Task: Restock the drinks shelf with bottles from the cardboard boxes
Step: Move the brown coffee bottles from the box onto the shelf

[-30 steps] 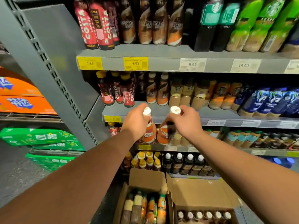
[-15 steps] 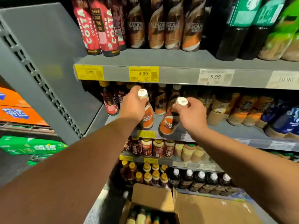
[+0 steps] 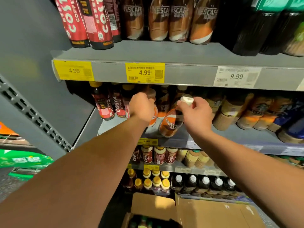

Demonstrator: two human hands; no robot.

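The left hand [image 3: 141, 107] wraps its grip round an orange-labelled bottle [image 3: 154, 118]; the right hand [image 3: 195, 114] pinches a tilted orange-brown bottle [image 3: 171, 124] (white-capped) at the grey shelf [image 3: 230, 134].

Left grip [image 3: 142, 107] holds an orange bottle [image 3: 154, 118], right grip [image 3: 196, 113] a tilted Nescafé bottle [image 3: 171, 124], at the shelf [image 3: 238, 137].

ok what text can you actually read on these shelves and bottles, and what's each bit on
"4.99": left yellow price tag
"4.99": middle yellow price tag
"9.99": white price tag
"NESCAFE": brown bottles on the top shelf
"COSTA COFFEE": red bottle on the middle shelf
"NESC", rest hidden: tilted bottle held by the right hand
Too blurred: small print on the tags, lettering on the green boxes
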